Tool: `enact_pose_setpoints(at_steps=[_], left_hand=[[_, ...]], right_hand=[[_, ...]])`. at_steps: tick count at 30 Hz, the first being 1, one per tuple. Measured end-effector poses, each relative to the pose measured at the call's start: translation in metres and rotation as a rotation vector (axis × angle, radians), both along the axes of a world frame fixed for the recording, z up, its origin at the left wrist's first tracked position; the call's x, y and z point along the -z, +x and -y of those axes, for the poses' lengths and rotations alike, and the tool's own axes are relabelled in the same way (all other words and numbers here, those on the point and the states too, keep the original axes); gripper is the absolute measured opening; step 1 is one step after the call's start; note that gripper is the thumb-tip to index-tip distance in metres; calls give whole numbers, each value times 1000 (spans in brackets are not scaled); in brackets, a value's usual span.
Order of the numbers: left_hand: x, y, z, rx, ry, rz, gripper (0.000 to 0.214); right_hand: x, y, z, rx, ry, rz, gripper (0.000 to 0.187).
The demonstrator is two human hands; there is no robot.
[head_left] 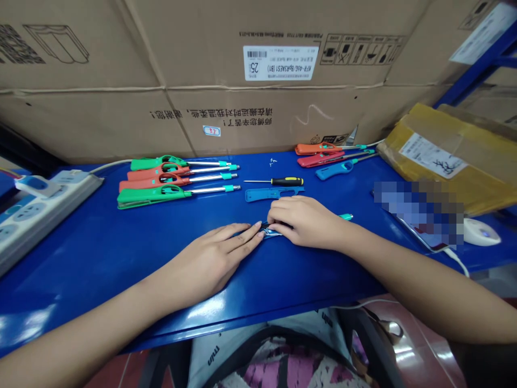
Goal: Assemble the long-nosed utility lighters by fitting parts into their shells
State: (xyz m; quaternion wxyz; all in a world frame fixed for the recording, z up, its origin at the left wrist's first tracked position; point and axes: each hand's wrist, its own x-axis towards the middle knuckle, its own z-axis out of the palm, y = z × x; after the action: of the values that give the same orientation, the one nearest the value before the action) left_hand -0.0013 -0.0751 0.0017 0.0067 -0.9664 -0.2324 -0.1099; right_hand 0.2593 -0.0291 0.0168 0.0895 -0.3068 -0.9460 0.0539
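Note:
A blue long-nosed gas lighter (268, 233) lies on the blue table, its handle open with small inner parts showing. My left hand (216, 256) has its fingers stretched close together, their tips pressing the handle end; its thumb is not clearly visible. My right hand (301, 222) is closed, thumb and fingers pinched at the handle's inner parts. It hides the lighter's middle, and the teal nozzle tip (346, 217) pokes out beyond the wrist. Just behind the hands are a loose blue handle half (269, 194) and a black-and-yellow screwdriver (283, 182).
Several green and red lighters (155, 196) lie in a row at left. Orange, red and blue lighters (333, 170) sit at back right. A power strip (48, 210), a phone (420, 221), a white mouse (480, 233) and a yellow parcel (464, 183) flank the table; cardboard (226, 102) stands behind.

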Motion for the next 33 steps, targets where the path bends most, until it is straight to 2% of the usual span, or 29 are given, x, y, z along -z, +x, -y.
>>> enact_pose_setpoints(at_steps=[4,10,17,20,29,33], left_hand=[[-2,-2,-2,16,-61,47,49],[-1,-5,-9,-72,-165,244,50],[1,1,-15,-179,-177,377,18],[2,2,-14,-197,-204,425,13],[2,2,-11,-70,-14,498,18],[-1,1,-9,-12,-23,508,25]], right_hand=[[-2,0,-1,21,-59,-25,13],[-3,0,0,31,-45,-27,15],[-4,3,-1,34,-50,-138,13],[-4,0,3,10,-93,-188,10],[3,-5,6,-67,-176,-232,18],[7,-5,4,-111,-201,-293,12]])
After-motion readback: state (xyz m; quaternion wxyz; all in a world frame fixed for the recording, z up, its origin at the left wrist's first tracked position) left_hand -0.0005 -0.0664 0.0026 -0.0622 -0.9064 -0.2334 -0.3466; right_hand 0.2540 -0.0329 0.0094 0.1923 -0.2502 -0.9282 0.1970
